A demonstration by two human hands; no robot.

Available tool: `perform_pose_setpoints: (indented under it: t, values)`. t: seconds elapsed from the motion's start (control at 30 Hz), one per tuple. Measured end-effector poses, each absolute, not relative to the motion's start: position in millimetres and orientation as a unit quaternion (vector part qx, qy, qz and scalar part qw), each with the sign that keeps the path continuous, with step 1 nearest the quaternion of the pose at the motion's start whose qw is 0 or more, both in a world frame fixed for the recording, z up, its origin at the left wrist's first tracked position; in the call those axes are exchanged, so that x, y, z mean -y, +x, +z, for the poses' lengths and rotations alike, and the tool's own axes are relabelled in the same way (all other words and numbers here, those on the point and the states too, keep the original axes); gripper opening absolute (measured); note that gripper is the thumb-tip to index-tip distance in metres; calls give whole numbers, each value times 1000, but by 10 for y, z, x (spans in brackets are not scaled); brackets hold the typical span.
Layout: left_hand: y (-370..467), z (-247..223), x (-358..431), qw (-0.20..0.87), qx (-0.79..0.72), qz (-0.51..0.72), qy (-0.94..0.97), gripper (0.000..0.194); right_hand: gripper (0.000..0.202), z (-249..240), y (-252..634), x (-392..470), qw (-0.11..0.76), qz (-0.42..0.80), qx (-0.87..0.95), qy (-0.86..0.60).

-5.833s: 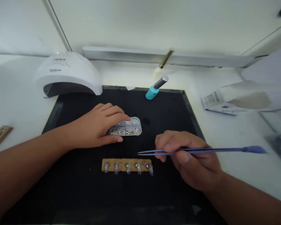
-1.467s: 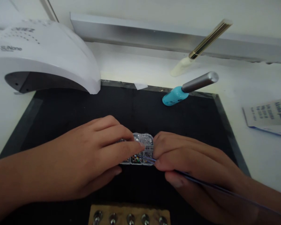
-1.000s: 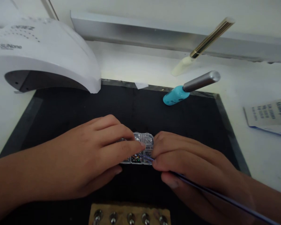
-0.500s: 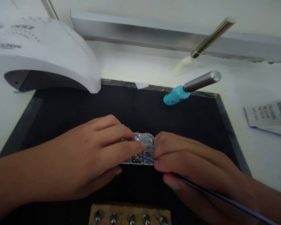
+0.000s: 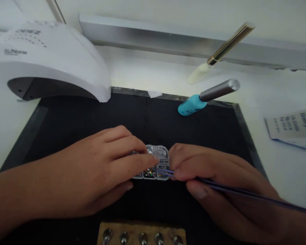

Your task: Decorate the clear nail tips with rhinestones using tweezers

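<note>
A small clear compartment case [image 5: 163, 153] with glittery bits lies on the black mat [image 5: 142, 126]. My left hand [image 5: 104, 166] rests over its left part, with fingers on the case and covering several compartments. From the right, my right hand [image 5: 214, 173] pinches thin bluish tweezers [image 5: 234, 189], whose two tips are slightly apart over the lower right compartment. Dark, multicoloured bits fill the compartment beside it. Whether anything sits between the tips is too small to tell.
A white lamp [image 5: 73, 58] stands at the back left. Behind the hands are a turquoise bottle [image 5: 192, 105] and a gold-handled bottle [image 5: 200, 72]. An alcohol pads box [image 5: 290, 127] lies right. A wooden block [image 5: 135, 234] with metal pieces is at the front.
My right hand and the tweezers have shifted slightly right, their tips moving from near the dark bits to the lower right compartment. The tweezers now lie flatter. My left hand stays in place.
</note>
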State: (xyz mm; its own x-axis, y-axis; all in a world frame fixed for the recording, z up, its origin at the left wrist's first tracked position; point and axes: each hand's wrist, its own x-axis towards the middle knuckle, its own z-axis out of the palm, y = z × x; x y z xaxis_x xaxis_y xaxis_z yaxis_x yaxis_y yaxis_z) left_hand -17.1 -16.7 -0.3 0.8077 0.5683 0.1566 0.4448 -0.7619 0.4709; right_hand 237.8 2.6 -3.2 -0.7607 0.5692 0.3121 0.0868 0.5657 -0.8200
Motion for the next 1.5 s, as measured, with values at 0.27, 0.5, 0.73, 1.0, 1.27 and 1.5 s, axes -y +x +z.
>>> perform_pose_setpoints:
  t: [0.27,0.5,0.73,1.0,1.27,1.5]
  values:
    - [-162,5,170,208,-277,146,927,36,15,-46,2309,67,366,603,631,-324]
    - [-178,27,178,211,-273,153,926,41,14,-25,2257,109,408,654,554,-315]
    - [-196,16,180,189,-259,167,932,43,15,59,2197,237,456,623,556,-307]
    - [-242,-86,188,144,-247,174,942,45,15,281,2176,726,477,567,593,-316]
    - [-289,-112,149,126,-244,177,945,45,14,164,2180,896,450,540,637,-317]
    - [-277,-127,112,131,-243,163,947,46,13,51,2217,843,413,575,626,-325]
